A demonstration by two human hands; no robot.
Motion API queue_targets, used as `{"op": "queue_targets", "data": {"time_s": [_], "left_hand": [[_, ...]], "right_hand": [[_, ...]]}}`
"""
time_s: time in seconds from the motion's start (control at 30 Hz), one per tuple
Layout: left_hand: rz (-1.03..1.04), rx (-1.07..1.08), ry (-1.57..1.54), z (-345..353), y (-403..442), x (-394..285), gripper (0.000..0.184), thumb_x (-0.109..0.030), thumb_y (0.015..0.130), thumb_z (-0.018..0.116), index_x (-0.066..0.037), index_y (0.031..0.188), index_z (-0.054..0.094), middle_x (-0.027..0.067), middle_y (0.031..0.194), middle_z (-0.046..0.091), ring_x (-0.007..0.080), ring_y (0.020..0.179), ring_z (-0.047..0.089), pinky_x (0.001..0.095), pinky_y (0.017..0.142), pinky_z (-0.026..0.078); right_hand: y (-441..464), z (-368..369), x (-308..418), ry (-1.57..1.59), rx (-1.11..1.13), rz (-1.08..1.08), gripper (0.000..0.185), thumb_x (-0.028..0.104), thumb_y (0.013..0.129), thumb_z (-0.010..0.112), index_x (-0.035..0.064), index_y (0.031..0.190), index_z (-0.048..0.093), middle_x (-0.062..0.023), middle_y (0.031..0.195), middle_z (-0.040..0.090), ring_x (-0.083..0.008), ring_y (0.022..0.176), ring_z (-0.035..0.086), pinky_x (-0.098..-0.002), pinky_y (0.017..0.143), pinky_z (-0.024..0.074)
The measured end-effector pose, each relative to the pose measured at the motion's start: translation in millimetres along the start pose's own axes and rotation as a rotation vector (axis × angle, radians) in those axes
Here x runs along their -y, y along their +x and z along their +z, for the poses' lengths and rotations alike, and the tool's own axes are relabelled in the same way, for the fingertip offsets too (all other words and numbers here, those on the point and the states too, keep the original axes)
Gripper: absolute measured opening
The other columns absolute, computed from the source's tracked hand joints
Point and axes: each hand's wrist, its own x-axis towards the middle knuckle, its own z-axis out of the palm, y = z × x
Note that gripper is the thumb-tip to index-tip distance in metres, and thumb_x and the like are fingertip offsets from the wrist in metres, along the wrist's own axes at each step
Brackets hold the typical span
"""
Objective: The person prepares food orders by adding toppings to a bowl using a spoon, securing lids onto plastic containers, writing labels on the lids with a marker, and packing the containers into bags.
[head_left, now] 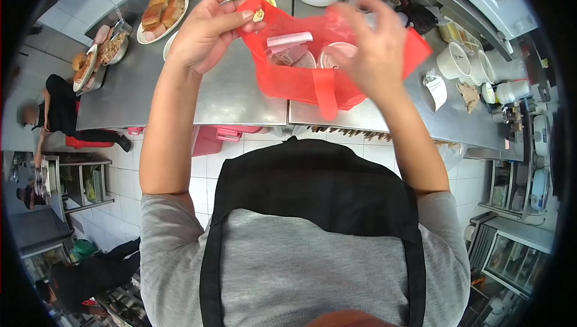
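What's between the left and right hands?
The head view shows the open red bag between the left hand and the blurred right hand, with round tubs inside.

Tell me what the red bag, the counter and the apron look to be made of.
Red bag: probably non-woven fabric, matte, as it creases softly without gloss.
Counter: most likely stainless steel, satin, judging by its grey sheen and blurred reflections.
Apron: apparently cloth, dull black, draping softly; cotton or synthetic, I can't tell.
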Motion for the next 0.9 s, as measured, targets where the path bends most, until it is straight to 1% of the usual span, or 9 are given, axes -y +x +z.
{"op": "queue_targets", "data": {"time_s": [0.1, 0.17, 0.23, 0.37, 0.47, 0.6, 0.7, 0.83, 0.9], "left_hand": [[-0.065, 0.008, 0.001, -13.1, -8.7, 3.3, 0.038, -0.001, 0.084, 0.056, -0.001, 0.119, 0.042, 0.0054, 0.089, 0.055, 0.0105, 0.071, 0.05, 0.038, 0.096, 0.043], [-0.113, 0.004, -0.008, -25.7, -12.9, 9.8, 0.042, -0.002, 0.084, 0.056, -0.001, 0.123, 0.041, 0.0068, 0.093, 0.057, 0.0112, 0.073, 0.051, 0.0379, 0.095, 0.044], [-0.098, 0.038, -0.04, -26.6, -10.6, 11.0, 0.047, -0.003, 0.084, 0.056, 0.0, 0.127, 0.038, 0.0094, 0.098, 0.058, 0.0129, 0.076, 0.053, 0.0378, 0.094, 0.044], [0.029, 0.09, -0.059, 2.2, 5.3, -17.7, 0.059, -0.006, 0.083, 0.056, -0.001, 0.135, 0.029, 0.016, 0.113, 0.055, 0.0186, 0.088, 0.058, 0.0369, 0.092, 0.044], [0.056, 0.151, 0.002, 3.1, 8.6, -16.9, 0.064, -0.01, 0.082, 0.057, -0.004, 0.138, 0.026, 0.0178, 0.116, 0.053, 0.0219, 0.094, 0.058, 0.0359, 0.091, 0.043], [-0.017, 0.232, 0.159, 4.9, 8.4, -9.8, 0.065, -0.016, 0.083, 0.058, -0.007, 0.139, 0.026, 0.0153, 0.115, 0.054, 0.0211, 0.096, 0.059, 0.0353, 0.091, 0.042], [-0.014, 0.242, 0.327, 39.9, 11.2, -16.3, 0.06, -0.022, 0.085, 0.057, -0.013, 0.138, 0.031, 0.0133, 0.111, 0.057, 0.0202, 0.094, 0.06, 0.0357, 0.089, 0.042], [0.148, 0.429, 0.617, 73.5, 44.3, 8.1, 0.052, -0.023, 0.088, 0.051, -0.022, 0.137, 0.035, 0.0146, 0.106, 0.061, 0.0226, 0.093, 0.061, 0.0351, 0.086, 0.044], [0.234, 0.291, 1.28, 93.9, 52.5, 15.8, 0.056, -0.018, 0.084, 0.053, -0.022, 0.136, 0.035, 0.0156, 0.101, 0.064, 0.0259, 0.088, 0.062, 0.0351, 0.081, 0.047]], "right_hand": [[-32.3, -7.6, -46.0, -0.227, 0.012, 0.316, 0.087, 0.018, 0.058, 0.08, 0.0261, 0.135, 0.038, -0.0122, 0.117, 0.053, -0.0302, 0.111, 0.048, -0.0459, 0.09, 0.0409], [-66.8, -15.0, -89.9, 0.208, 0.307, 0.776, 0.08, 0.014, 0.069, 0.075, 0.0165, 0.137, 0.033, -0.0128, 0.108, 0.059, -0.0273, 0.104, 0.053, -0.0433, 0.089, 0.0426], [-88.0, -14.2, -116.8, 1.009, 0.305, 0.965, 0.07, 0.011, 0.076, 0.068, 0.0103, 0.136, 0.032, -0.013, 0.102, 0.06, -0.0251, 0.097, 0.057, -0.0416, 0.089, 0.0443], [-37.1, -42.1, -118.1, 2.021, 0.087, 0.81, 0.053, 0.006, 0.087, 0.054, 0.0051, 0.135, 0.031, -0.0146, 0.101, 0.06, -0.0227, 0.088, 0.06, -0.0426, 0.089, 0.0468], [-14.8, -49.3, -94.5, 1.975, -0.023, 0.739, 0.05, 0.008, 0.088, 0.052, 0.0056, 0.134, 0.031, -0.0189, 0.103, 0.059, -0.028, 0.088, 0.061, -0.0441, 0.09, 0.0474], [-34.5, -25.2, -75.6, 1.8, 0.032, 0.958, 0.041, 0.014, 0.09, 0.051, 0.0044, 0.127, 0.037, -0.0219, 0.113, 0.054, -0.035, 0.098, 0.058, -0.0451, 0.09, 0.0467], [-9.2, -27.6, -23.7, 1.937, 0.219, 0.826, 0.036, 0.02, 0.092, 0.051, 0.0056, 0.123, 0.041, -0.0182, 0.114, 0.055, -0.0315, 0.102, 0.057, -0.0438, 0.091, 0.0454], [8.4, 14.5, 8.3, 1.906, 0.171, 0.927, 0.038, 0.032, 0.093, 0.048, 0.0074, 0.122, 0.044, -0.0123, 0.117, 0.054, -0.0247, 0.109, 0.053, -0.042, 0.095, 0.0418], [7.9, 27.1, 14.5, 1.87, 0.088, 1.005, 0.042, 0.038, 0.093, 0.046, 0.0081, 0.123, 0.044, -0.0102, 0.118, 0.053, -0.0215, 0.113, 0.05, -0.0416, 0.097, 0.04]]}}
